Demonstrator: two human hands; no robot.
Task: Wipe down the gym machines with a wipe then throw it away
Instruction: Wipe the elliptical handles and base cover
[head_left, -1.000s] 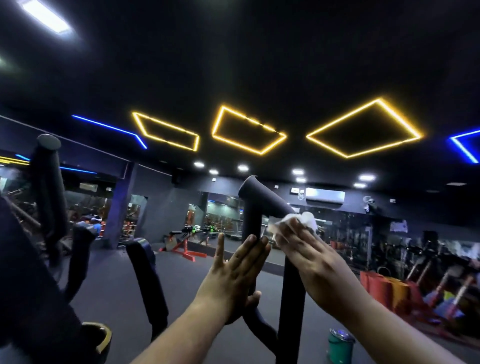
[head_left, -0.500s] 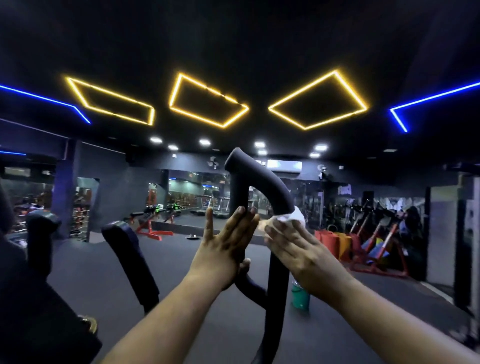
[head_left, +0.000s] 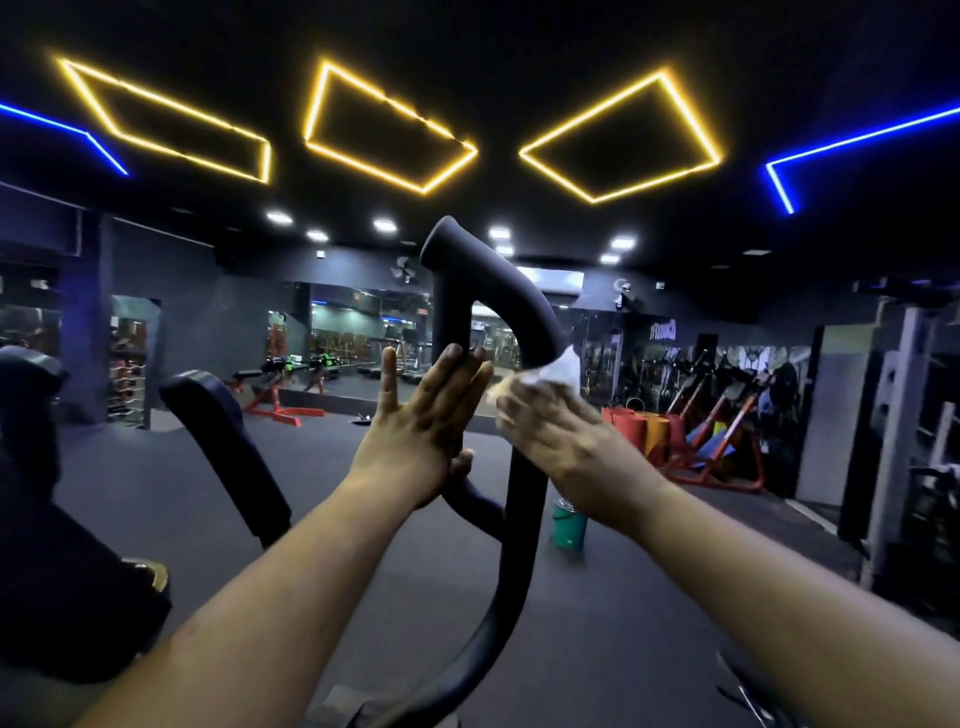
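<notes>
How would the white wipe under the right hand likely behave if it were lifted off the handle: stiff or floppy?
Probably floppy: the white wipe lies crumpled under the right hand against the curved black handle. Likely light, since flat fingers alone pin it. It may slip free once pressure eases.

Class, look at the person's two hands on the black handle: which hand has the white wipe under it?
The right hand: it presses the white wipe against the black handle. The left hand lies flat and bare.
</notes>
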